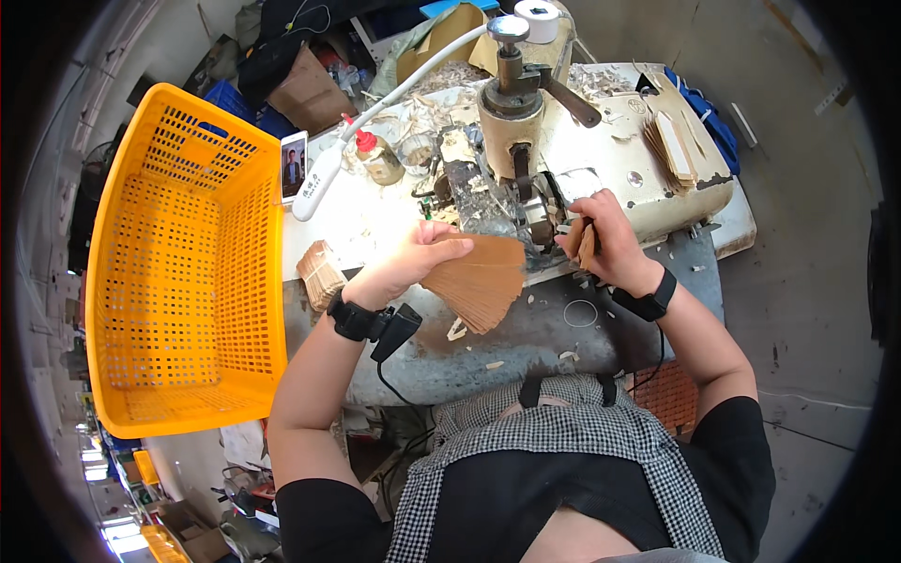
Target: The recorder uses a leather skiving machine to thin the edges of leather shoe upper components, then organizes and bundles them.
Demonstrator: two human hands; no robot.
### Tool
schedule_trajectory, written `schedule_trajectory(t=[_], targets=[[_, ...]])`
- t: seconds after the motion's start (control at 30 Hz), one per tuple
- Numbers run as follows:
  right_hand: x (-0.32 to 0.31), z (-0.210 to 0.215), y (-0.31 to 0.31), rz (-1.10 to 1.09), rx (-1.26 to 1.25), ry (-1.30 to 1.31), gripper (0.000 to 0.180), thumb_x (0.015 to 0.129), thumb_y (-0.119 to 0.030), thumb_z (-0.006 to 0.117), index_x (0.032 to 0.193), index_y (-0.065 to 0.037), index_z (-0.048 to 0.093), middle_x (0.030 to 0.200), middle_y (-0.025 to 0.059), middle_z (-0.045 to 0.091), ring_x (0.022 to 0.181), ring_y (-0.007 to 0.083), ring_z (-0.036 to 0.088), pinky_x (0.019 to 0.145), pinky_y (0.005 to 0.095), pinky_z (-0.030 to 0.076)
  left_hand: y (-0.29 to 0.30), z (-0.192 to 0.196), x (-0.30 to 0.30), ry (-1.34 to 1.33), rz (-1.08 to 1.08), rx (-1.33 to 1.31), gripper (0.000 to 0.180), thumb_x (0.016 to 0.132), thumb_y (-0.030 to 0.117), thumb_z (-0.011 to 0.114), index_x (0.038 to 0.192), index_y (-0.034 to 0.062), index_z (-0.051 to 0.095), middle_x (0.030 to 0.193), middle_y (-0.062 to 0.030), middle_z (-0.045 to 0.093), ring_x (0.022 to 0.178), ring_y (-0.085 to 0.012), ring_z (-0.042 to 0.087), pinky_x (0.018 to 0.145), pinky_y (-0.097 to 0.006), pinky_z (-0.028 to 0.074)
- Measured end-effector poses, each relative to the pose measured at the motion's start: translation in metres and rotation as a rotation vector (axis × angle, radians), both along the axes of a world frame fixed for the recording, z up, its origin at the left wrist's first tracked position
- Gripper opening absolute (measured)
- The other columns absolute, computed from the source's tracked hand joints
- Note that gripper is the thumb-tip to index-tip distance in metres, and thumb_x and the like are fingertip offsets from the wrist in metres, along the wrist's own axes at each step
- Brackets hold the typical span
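Observation:
My left hand (413, 261) is closed on a fanned stack of thin brown leather-like pieces (481, 286), thumb on top, above the front of the bench. At the right, my right hand (612, 242) pinches a few small brown pieces (586, 246) on edge. Those fingers are close to the working head of a cream bench machine (511, 136), which has a dark lever and a round knob. Left of my left wrist lies a banded bundle of similar pieces (320, 274). Another sheaf of pieces (670, 155) rests on the machine's body at the right.
A big yellow perforated crate (188, 375) stands at the left. Beside it are a phone (294, 167), a white lamp arm (321, 180) and a red-capped bottle (377, 158). Scraps litter the white tabletop. A rubber band (580, 313) lies on the grey metal front.

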State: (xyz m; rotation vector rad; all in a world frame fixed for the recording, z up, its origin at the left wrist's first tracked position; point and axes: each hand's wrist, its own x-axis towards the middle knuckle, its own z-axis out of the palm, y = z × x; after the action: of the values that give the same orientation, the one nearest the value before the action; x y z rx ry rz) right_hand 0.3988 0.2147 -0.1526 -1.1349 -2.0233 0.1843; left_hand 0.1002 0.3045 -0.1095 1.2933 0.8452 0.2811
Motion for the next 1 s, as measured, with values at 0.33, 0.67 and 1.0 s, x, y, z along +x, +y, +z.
schedule_trajectory(t=[0.33, 0.67, 1.0], targets=[[-0.010, 0.013, 0.008, 0.027, 0.143, -0.178, 0.055, 0.055, -0.004, 0.078, 0.103, -0.005, 0.049, 0.105, 0.0144, 0.053, 0.101, 0.0348, 0.050, 0.088, 0.0423, 0.042, -0.006, 0.006, 0.023, 0.060, -0.037, 0.073, 0.022, 0.091, 0.024, 0.067, 0.097, 0.0032, 0.067, 0.085, 0.0008, 0.068, 0.073, -0.0034, 0.061, 0.065, -0.019, 0.047], [-0.006, 0.009, 0.003, 0.022, 0.085, -0.055, 0.054, 0.055, -0.002, 0.076, 0.102, -0.006, 0.050, 0.101, 0.0128, 0.051, 0.096, 0.0343, 0.050, 0.085, 0.0424, 0.042, 0.006, -0.008, -0.004, -0.001, 0.057, -0.084, 0.022, 0.091, 0.022, 0.066, 0.100, 0.0020, 0.067, 0.086, -0.0001, 0.069, 0.072, -0.0035, 0.061, 0.066, -0.020, 0.048], [-0.002, 0.002, 0.002, 0.007, 0.049, -0.065, 0.059, 0.055, -0.001, 0.076, 0.107, -0.006, 0.048, 0.106, 0.0128, 0.052, 0.098, 0.0345, 0.050, 0.086, 0.0417, 0.042, -0.004, 0.005, 0.008, -0.032, -0.071, -0.056, 0.021, 0.091, 0.022, 0.067, 0.099, 0.0032, 0.067, 0.089, -0.0003, 0.068, 0.073, -0.0029, 0.061, 0.065, -0.018, 0.048]])
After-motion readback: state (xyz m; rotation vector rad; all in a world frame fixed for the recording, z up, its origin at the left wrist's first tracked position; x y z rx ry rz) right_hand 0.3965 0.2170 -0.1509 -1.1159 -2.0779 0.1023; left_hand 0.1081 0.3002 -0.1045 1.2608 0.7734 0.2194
